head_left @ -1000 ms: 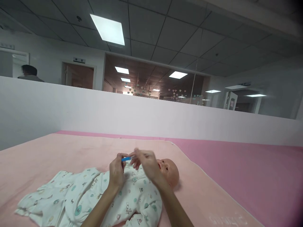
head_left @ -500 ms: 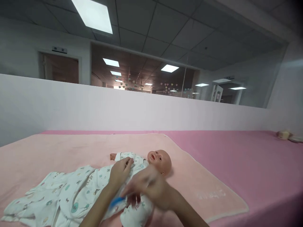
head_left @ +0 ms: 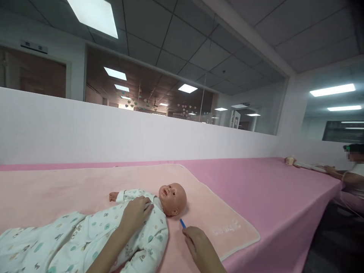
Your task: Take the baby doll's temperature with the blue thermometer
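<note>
A baby doll (head_left: 173,197) lies on its back in a white printed outfit (head_left: 82,231), its head toward the right. My left hand (head_left: 135,212) rests on the doll's chest near the collar. Its fingers are curled, and a small pale bit shows at the fingertips; I cannot make out what it is. Beside the doll, to the right of its shoulder, my right hand (head_left: 200,244) is closed around a thin blue stick-like object (head_left: 182,223). The blue tip points up toward the doll's head, apart from it, and the rest is hidden in my fingers.
Under the doll lies a peach towel (head_left: 227,212) on a pink-covered table (head_left: 256,185). A low white wall (head_left: 113,132) with glass above runs behind. At the far right a person (head_left: 354,178) sits by the table, near a small cream-coloured object (head_left: 290,161).
My view has turned right, bringing the person into sight. My right hand has moved from over the doll's body to the towel on its right, carrying the blue object. My left hand stays on the chest.
</note>
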`<act>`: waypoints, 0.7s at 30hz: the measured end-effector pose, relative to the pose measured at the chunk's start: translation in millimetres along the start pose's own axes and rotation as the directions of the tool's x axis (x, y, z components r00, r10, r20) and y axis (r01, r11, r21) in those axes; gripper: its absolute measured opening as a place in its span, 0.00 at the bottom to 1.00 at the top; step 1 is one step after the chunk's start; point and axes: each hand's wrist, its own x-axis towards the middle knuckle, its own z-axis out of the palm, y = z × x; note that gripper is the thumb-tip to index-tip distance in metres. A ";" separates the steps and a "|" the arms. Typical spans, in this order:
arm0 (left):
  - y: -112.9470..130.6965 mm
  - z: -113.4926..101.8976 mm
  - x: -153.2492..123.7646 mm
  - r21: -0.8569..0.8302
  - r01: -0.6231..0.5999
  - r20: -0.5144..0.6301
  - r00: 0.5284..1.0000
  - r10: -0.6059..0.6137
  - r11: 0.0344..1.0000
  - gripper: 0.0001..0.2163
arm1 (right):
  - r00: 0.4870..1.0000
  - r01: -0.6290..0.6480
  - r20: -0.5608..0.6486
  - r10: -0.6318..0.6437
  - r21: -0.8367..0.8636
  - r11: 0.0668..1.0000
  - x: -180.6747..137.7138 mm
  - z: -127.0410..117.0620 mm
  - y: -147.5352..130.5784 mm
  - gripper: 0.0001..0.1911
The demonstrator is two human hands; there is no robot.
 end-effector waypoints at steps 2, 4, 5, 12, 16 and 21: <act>-3.2 1.4 0.0 -0.081 0.005 -0.018 1.000 -0.006 0.997 0.12 | 1.000 -0.005 0.018 0.005 0.007 1.000 -0.7 5.2 19.6 0.16; -6.0 3.6 -0.6 -0.132 -0.026 -0.051 0.999 0.019 0.991 0.11 | 0.992 -0.014 0.129 0.015 -0.011 1.000 1.4 5.2 28.2 0.19; -6.8 4.8 -1.0 -0.144 -0.041 -0.067 0.997 0.032 0.989 0.11 | 0.981 -0.011 0.191 0.017 -0.032 0.999 3.4 4.2 28.0 0.20; -6.1 8.3 -2.7 -0.209 -0.076 -0.143 0.989 0.046 0.975 0.10 | 0.997 -0.038 0.066 0.045 -0.097 0.995 24.7 10.1 -25.5 0.13; -5.2 8.2 -3.5 -0.245 -0.076 -0.171 0.985 0.034 0.967 0.08 | 0.999 0.030 0.044 -0.030 -0.015 0.999 56.3 22.2 -59.3 0.13; -7.1 10.6 -1.9 -0.307 -0.049 -0.171 0.985 -0.004 0.951 0.09 | 0.993 0.114 0.026 -0.116 0.074 0.991 106.6 49.6 -94.3 0.13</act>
